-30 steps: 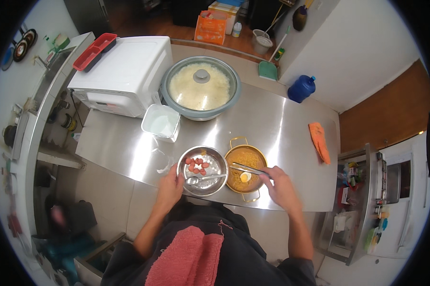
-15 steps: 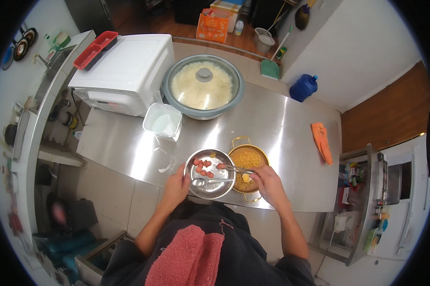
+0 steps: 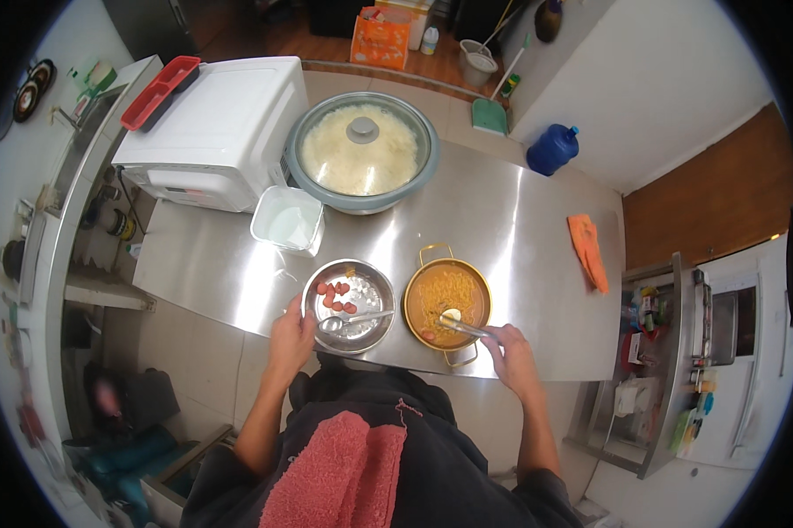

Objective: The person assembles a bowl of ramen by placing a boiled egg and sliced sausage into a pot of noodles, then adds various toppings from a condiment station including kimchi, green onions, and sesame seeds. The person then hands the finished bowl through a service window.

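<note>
The steel counter [image 3: 519, 229] carries everything in view, with a white microwave [image 3: 216, 132] at its far left corner and a big lidded rice cooker [image 3: 361, 150], full of white rice, just beside it. Nearer the person stand a pale square tub [image 3: 286, 220], then two vessels side by side at the near edge: a steel bowl [image 3: 365, 330] holding a few sausage slices [image 3: 336, 296] and a spoon [image 3: 352, 321], and a gold two-handled pot [image 3: 447, 304] of orange noodles. An orange cloth [image 3: 588, 251] lies well apart to the right. The left hand [image 3: 291, 334] is closed on the steel bowl's near rim, steadying it. The right hand [image 3: 509, 348] pinches a pair of metal tongs [image 3: 462, 327], their tips down in the noodles at a small pale piece [image 3: 450, 315] that may be egg; whether the tips actually grip it cannot be told. The step in hand looks like working toppings in the noodle pot. Any lift from here would call for a firm squeeze and a low, level carry so the slippery piece does not drop.
</note>
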Motion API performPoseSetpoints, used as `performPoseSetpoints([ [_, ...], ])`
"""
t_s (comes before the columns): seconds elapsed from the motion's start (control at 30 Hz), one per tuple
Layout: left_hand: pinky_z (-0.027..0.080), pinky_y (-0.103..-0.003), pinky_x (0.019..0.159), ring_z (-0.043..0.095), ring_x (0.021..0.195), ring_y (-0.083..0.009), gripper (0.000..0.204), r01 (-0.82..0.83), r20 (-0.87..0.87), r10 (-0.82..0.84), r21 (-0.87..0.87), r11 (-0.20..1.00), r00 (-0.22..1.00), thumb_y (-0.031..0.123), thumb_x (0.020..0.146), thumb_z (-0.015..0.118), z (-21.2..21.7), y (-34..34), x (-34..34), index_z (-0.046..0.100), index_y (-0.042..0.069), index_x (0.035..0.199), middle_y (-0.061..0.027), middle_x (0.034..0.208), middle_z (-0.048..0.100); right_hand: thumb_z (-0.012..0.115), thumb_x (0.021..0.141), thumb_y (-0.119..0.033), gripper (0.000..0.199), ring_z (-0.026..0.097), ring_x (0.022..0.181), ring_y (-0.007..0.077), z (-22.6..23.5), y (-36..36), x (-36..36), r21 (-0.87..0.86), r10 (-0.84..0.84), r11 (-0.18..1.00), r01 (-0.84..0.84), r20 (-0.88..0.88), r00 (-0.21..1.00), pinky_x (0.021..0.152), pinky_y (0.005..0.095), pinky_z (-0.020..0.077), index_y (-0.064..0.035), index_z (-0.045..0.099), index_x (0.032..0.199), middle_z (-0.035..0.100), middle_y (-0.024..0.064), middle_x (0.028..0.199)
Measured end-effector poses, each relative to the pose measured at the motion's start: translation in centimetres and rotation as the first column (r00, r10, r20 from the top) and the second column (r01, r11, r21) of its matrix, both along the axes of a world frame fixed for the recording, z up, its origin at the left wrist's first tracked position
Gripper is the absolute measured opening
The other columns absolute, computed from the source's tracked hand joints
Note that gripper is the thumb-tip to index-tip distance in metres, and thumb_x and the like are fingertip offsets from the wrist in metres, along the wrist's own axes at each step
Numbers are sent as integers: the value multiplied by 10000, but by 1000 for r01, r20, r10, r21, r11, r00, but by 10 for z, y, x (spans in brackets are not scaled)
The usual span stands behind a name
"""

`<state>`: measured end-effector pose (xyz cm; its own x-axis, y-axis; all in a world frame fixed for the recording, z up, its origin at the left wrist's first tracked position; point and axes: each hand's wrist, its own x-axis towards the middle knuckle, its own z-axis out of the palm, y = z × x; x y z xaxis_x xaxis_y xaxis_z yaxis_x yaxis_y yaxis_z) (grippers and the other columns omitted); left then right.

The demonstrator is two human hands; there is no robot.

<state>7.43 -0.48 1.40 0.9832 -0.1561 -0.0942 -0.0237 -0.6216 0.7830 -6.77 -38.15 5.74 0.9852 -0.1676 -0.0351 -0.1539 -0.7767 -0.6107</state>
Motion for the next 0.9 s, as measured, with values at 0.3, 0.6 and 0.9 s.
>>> performPoseSetpoints([
  [0.3,490,-465,611,662,645,-391,417,102,-15,-103,-26,994,995,137,978,578,8,-26,-4,551,-37,1356,-241,719,644,690,953,-142,247,594,865,322,22,53,40,-18,185,983,-185,183,966,796,422,489,-15,677,1164,625,135,889],
  [0.6,485,-478,613,655,644,-396,405,136,-38,-137,-45,990,990,139,981,571,4,-29,-11,557,-43,1342,-240,724,648,676,958,-156,238,598,895,357,18,55,46,73,194,976,-204,123,973,823,446,503,0,679,1137,631,169,932],
  [0.9,473,-464,591,635,610,-370,398,-18,40,16,40,999,999,130,984,557,-7,8,-6,559,-24,1351,-219,707,634,655,977,-152,204,629,944,389,-9,18,19,-12,-30,999,30,10,1000,829,451,509,13,697,1090,662,204,952],
])
